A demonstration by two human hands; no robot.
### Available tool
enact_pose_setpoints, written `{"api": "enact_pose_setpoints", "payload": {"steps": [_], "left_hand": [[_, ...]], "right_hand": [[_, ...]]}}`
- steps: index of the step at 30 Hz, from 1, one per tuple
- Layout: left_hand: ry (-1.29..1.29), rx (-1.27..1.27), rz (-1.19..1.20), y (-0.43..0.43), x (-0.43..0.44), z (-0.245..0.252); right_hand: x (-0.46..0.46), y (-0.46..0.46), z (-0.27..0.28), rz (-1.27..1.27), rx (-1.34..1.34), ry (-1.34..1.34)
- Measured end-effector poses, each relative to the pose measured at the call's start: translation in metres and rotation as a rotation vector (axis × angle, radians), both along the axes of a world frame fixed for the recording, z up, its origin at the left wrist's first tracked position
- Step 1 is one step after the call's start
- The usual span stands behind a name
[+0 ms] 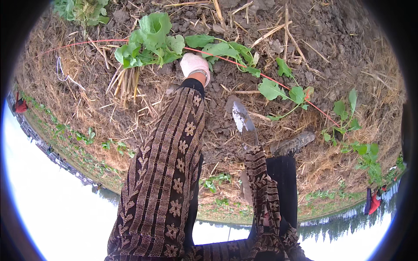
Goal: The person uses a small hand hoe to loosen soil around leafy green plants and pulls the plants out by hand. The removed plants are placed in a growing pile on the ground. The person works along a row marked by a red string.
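My left hand (195, 67), in a pale knitted work glove, is down at the soil beside a broad-leaved green seedling (152, 42). Its fingers are turned away from the camera, so what they hold is hidden. Limp leaves of another seedling (225, 50) lie just to the right of the glove. A taut red string (225, 59) crosses above the hand, over the plants. The muddy blade of a hand trowel (242, 116) shows nearer my legs. Patterned cloth (256, 163) covers its handle end, and my right hand is not visible.
Straw stubble (125, 83) stands left of my glove. More seedlings (287, 93) lie along the string to the right. A bunch of leafy plants (83, 13) is at upper left, a white cord (62, 72) below it. My muddy shoe (294, 143) is at right. People in red (374, 204) appear far off.
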State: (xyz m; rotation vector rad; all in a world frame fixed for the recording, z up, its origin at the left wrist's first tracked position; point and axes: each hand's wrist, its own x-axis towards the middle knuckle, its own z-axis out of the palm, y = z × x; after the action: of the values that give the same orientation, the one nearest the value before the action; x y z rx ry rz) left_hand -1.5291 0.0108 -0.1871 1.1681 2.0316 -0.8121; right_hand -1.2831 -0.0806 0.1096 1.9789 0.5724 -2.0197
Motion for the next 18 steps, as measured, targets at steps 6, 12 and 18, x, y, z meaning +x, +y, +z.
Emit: {"api": "enact_pose_setpoints", "payload": {"steps": [6, 12, 18], "left_hand": [[0.003, 0.114, 0.467, 0.003, 0.012, -0.013], [-0.284, 0.369, 0.858, -0.016, 0.006, 0.056], [-0.787, 0.444, 1.747, -0.092, 0.062, 0.284]], "right_hand": [[0.007, 0.011, 0.009, -0.168, -0.039, 0.010], [0.023, 0.000, 0.003, 0.186, 0.118, 0.012], [0.026, -0.025, 0.001, -0.473, -0.136, 0.104]]}}
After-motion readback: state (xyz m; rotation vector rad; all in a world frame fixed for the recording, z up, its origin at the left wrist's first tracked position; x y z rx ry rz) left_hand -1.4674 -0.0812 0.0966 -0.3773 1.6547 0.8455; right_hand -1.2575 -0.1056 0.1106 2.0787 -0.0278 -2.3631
